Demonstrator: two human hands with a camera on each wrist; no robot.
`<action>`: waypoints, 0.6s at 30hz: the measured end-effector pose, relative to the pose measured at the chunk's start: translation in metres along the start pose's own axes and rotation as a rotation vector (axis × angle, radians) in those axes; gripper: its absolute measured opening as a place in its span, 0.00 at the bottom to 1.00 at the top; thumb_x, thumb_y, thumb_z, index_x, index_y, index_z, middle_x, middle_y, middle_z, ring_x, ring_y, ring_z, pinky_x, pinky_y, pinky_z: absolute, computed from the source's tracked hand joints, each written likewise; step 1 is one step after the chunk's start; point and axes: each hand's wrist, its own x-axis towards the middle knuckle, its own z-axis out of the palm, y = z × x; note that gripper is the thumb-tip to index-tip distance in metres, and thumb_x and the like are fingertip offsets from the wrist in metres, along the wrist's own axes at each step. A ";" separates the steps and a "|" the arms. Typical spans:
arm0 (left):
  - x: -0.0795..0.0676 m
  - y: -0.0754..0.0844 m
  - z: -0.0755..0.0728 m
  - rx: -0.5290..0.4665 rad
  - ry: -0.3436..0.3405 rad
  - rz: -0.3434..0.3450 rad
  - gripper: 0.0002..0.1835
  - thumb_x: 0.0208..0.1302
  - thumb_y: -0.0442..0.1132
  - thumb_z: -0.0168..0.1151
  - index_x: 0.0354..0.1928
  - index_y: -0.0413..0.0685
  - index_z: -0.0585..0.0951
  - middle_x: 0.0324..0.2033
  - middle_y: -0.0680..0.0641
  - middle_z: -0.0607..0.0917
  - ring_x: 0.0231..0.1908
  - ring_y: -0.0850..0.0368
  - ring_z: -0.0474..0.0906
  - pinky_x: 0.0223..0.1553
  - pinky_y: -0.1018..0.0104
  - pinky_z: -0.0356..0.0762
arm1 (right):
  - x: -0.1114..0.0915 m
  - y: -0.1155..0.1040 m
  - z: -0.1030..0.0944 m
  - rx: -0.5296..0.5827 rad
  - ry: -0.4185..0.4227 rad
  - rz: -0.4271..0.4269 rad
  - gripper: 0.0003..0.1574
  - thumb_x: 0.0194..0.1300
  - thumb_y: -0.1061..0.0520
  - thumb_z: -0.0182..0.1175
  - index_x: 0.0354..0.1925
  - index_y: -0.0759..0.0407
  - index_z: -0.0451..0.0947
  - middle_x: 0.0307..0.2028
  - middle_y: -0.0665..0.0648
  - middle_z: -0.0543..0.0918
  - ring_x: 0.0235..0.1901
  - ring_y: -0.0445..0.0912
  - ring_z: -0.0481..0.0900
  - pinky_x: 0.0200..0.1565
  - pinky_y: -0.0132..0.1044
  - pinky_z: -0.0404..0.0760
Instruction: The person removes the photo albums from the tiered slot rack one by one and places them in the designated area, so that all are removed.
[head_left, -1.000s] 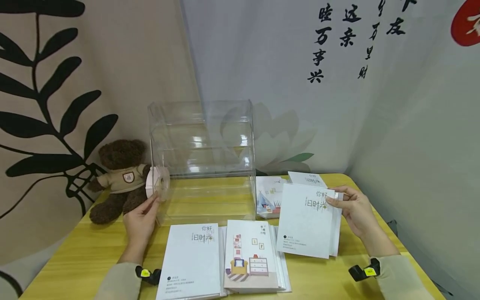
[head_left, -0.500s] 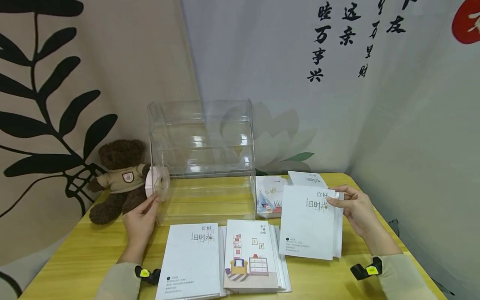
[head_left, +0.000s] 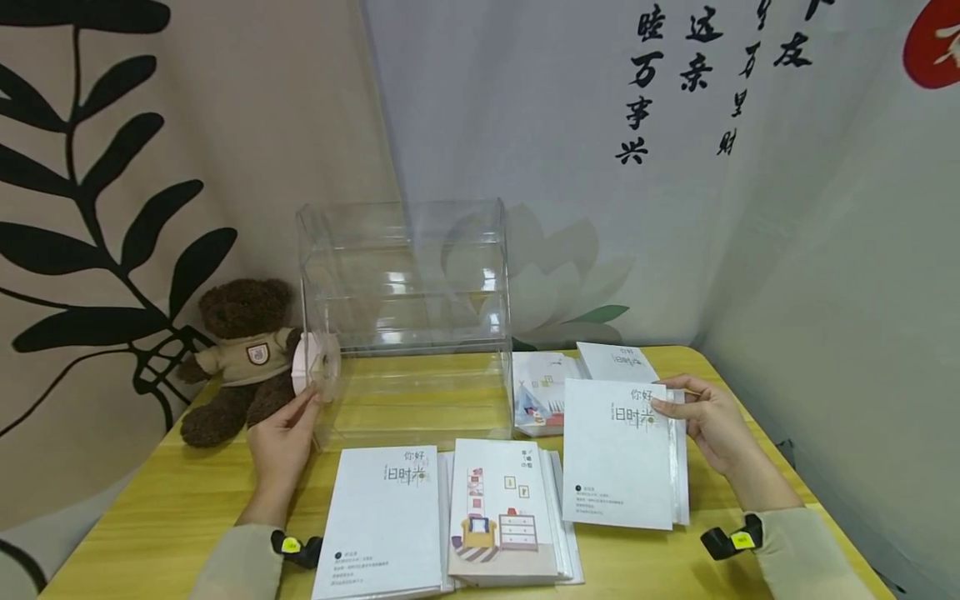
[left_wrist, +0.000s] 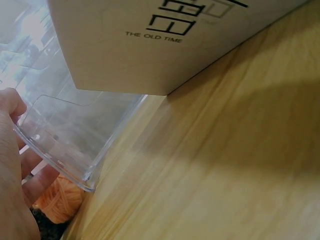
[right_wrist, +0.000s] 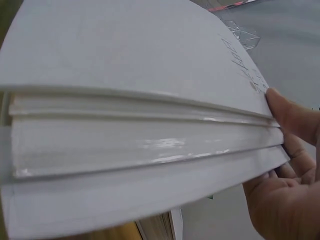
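In the head view my left hand (head_left: 281, 442) grips the near left edge of a clear plastic rack (head_left: 405, 348). The left wrist view shows the thumb on one side of the clear panel (left_wrist: 55, 165) and fingers on the other. On the right, my right hand (head_left: 708, 421) pinches a small stack of white books (head_left: 615, 467) by its right edge, tilted towards me. The right wrist view has the thumb on top of the upper cover (right_wrist: 145, 45) and fingers underneath. Below the rack lie a white book pile (head_left: 382, 517) and a pile topped by a furniture-print cover (head_left: 498, 546).
A brown teddy bear (head_left: 247, 317) sits left of the rack, with a pale pink roll-like thing (head_left: 303, 367) beside it. Behind the held books lie a printed book (head_left: 536, 387) and a white one (head_left: 617, 360). Orange yarn (left_wrist: 60, 200) shows by my left fingers.
My right hand has brought its white books slightly down, nearer to me. The left hand and the rack have stayed in place.
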 end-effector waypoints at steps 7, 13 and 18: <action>0.001 0.000 0.001 -0.009 0.013 0.003 0.11 0.61 0.40 0.74 0.46 0.56 0.91 0.37 0.47 0.90 0.29 0.85 0.77 0.30 0.88 0.70 | 0.002 0.002 0.000 -0.034 0.009 0.027 0.13 0.63 0.66 0.68 0.47 0.60 0.81 0.41 0.54 0.86 0.36 0.48 0.88 0.35 0.41 0.87; 0.001 0.002 0.000 -0.010 0.007 0.006 0.11 0.61 0.40 0.74 0.46 0.55 0.91 0.37 0.49 0.90 0.29 0.85 0.77 0.27 0.87 0.70 | 0.002 0.004 -0.002 -0.043 0.001 0.054 0.11 0.65 0.64 0.67 0.46 0.59 0.81 0.40 0.54 0.86 0.35 0.48 0.88 0.35 0.41 0.87; 0.001 0.003 0.000 -0.021 -0.001 0.003 0.11 0.61 0.39 0.74 0.46 0.52 0.91 0.38 0.49 0.90 0.32 0.85 0.78 0.29 0.87 0.72 | 0.003 0.006 -0.003 -0.094 -0.005 0.108 0.13 0.65 0.61 0.68 0.48 0.60 0.79 0.41 0.55 0.86 0.37 0.49 0.88 0.36 0.42 0.87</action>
